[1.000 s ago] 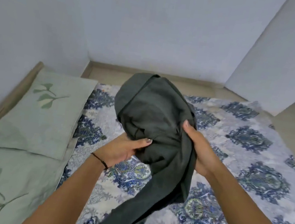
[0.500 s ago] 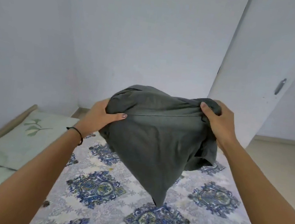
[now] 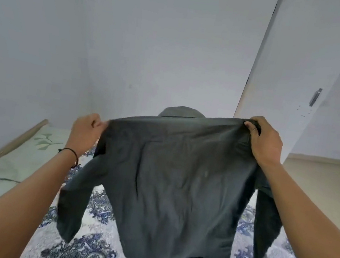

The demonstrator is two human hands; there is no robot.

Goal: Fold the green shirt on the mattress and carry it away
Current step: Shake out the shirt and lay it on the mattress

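As both hands are raised before the wall, each grasps one shoulder of the same garment.

- Left hand: fingers curled round the shirt's shoulder edge on that side. A thin black band sits on the wrist.
- Right hand: thumb and fingers pinch the opposite shoulder seam, slightly higher than the left.
- Green shirt: dark grey-green and long-sleeved, stretched wide between the hands in the air. The collar shows above the top edge and the body hangs straight down. One sleeve dangles at each side. Whether the hem touches the bed cannot be told.
- Mattress: beneath the shirt, covered by a white sheet with blue medallion print.
- Pillow: pale green with a leaf motif, at the mattress's left side by the wall.
- Door: white, to the right, with a metal handle.
- Floor: beige, right of the mattress.
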